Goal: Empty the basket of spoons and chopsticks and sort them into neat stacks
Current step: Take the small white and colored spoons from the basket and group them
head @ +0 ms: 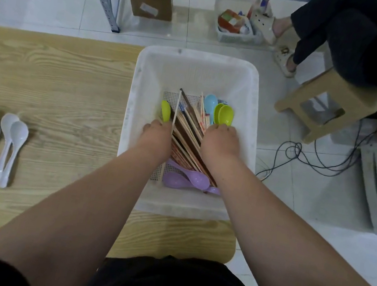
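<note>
In basket [198, 57] | chopsticks [191, 128] slant far-left to near-right | left hand [157, 135], right hand [220, 140] seemingly grip green spoons [226, 115]

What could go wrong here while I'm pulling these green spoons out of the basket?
The basket sits at the table corner and seems to overhang it; tugging could slide it off. Loose chopsticks lie between your left hand and right hand; lifting the green spoons may flick some out.
</note>
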